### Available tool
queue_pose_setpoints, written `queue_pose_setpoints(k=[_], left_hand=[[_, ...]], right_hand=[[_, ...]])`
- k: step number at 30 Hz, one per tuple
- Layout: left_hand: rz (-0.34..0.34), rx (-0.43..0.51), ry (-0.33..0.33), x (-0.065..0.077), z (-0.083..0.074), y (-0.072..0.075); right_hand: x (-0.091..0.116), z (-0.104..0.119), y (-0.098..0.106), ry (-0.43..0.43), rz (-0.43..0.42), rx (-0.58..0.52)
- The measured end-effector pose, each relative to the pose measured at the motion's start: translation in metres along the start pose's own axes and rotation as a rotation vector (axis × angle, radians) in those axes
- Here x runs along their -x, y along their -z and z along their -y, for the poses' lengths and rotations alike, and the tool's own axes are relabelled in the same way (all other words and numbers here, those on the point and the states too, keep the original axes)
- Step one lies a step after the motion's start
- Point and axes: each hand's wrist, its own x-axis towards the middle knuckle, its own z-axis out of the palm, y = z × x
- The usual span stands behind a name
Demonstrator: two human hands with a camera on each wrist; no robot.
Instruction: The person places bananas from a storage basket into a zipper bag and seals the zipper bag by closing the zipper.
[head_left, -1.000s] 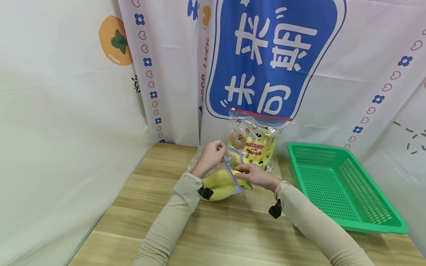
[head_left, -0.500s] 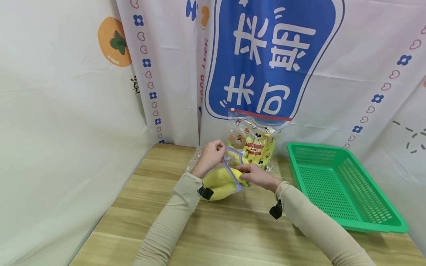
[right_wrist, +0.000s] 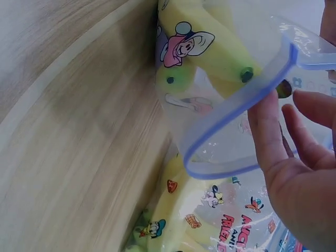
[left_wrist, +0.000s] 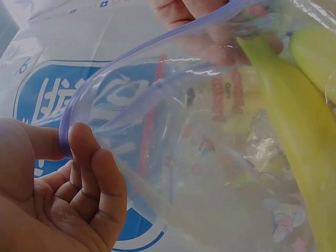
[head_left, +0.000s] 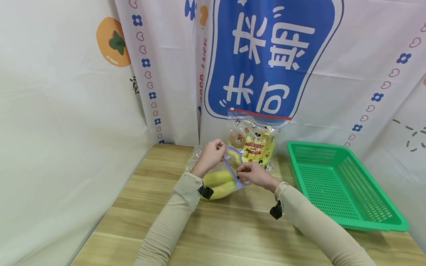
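My left hand (head_left: 210, 155) pinches the purple-edged mouth of a clear zip bag (right_wrist: 194, 126) between thumb and finger, holding that edge up. Yellow bananas (head_left: 217, 180) lie mostly inside the bag, their bodies toward the left. At the bag's opening, my right hand (head_left: 255, 173) curls its thumb and fingers about a dark stem tip (right_wrist: 284, 89) of the bananas. The left wrist view shows the right fingers partly through the film, next to a tapering banana end (left_wrist: 257, 50).
Behind stands a second printed zip bag (head_left: 237, 123) with a red top, holding bananas and a round brownish item, against the printed curtain (head_left: 179, 74). A green basket (head_left: 369, 225) sits at the right of the wooden table (head_left: 233, 236).
The right fingers have gone to the bag's mouth and the bananas have slid left, farther into the bag; the stem end no longer sticks out. The left hand keeps its pinch.
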Motion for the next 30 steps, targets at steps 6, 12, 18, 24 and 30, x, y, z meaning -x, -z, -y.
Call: queue_pose_setpoints(k=[6, 12, 18, 24, 30], left_hand=[[0.005, 0.0, 0.0, 0.0, 0.001, 0.001], [0.007, 0.003, -0.002, 0.0, 0.002, 0.001], [0.009, -0.004, 0.015, -0.001, 0.002, 0.001], [0.003, -0.021, 0.016, -0.004, 0.002, -0.001], [-0.01, -0.1, 0.006, -0.008, 0.0, -0.001]], right_hand=[[0.006, 0.003, 0.004, 0.021, -0.035, 0.104], [0.015, 0.008, 0.004, 0.008, -0.102, 0.218], [0.027, 0.017, -0.006, 0.024, -0.036, 0.267], [0.029, 0.012, -0.019, -0.02, 0.054, 0.229], [0.031, 0.007, -0.022, -0.064, 0.06, 0.187]])
